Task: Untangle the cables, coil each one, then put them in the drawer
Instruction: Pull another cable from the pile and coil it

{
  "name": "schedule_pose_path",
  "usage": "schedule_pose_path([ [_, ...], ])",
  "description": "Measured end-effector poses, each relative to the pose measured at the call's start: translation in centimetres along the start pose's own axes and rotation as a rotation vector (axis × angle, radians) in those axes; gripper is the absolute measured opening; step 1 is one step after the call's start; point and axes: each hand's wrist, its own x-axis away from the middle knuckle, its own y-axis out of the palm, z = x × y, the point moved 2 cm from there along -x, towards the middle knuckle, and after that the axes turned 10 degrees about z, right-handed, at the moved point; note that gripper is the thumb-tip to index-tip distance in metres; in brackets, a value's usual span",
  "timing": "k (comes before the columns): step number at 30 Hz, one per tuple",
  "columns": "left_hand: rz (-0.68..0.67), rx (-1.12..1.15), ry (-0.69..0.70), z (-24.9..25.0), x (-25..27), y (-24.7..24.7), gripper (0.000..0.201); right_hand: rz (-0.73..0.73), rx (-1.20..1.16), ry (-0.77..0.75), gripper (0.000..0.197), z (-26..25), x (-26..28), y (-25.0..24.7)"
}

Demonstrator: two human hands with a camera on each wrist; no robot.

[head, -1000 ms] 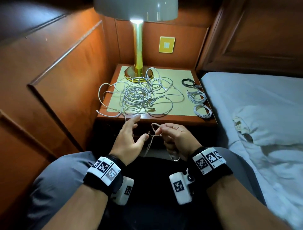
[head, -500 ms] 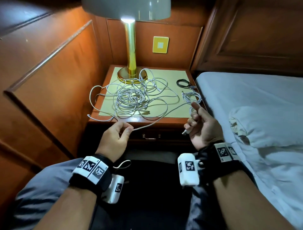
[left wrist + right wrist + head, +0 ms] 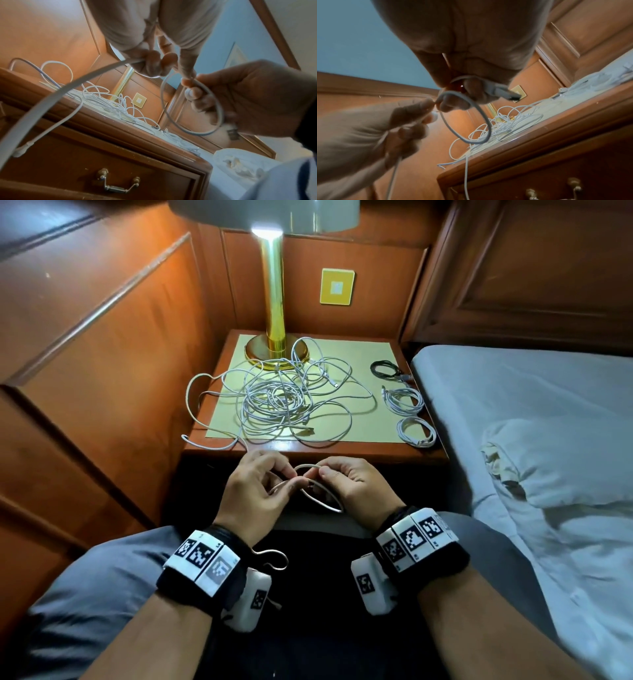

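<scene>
A tangle of white cables lies on the nightstand. Both hands are close together just in front of its edge. My left hand pinches one white cable between thumb and fingers. My right hand grips the same cable, which hangs below it as a small loop. The cable's USB plug sticks out past the right fingers. From the left hand the cable runs back toward the tangle. The drawer with its brass handle is closed.
Three coiled cables lie at the nightstand's right edge: a black one and two white ones. A brass lamp stands at the back. The bed is to the right, a wood panel wall to the left.
Half a second ago the hands were apart with the cable stretched between them. Now they have come together in front of the nightstand and the cable forms a loop.
</scene>
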Motion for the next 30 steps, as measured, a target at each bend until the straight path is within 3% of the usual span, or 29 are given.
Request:
schedule_pose_path([
  [4, -0.075, 0.023, -0.116, -0.2, 0.1, 0.3, 0.019, -0.042, -0.13, 0.064, 0.029, -0.5, 0.1, 0.0],
  [13, -0.02, -0.216, -0.054, -0.4, -0.2, -0.1, 0.012, 0.012, 0.004, 0.173, 0.019, 0.3, 0.0, -0.8],
  [23, -0.057, -0.201, -0.079, -0.2, -0.1, 0.1, 0.019, -0.041, -0.028, 0.268, 0.019, 0.1, 0.3, -1.0],
  [30, -0.021, -0.044, -0.301, -0.8, -0.2, 0.4, 0.021, -0.05, -0.397, 0.496, 0.029, -0.1, 0.2, -0.8],
])
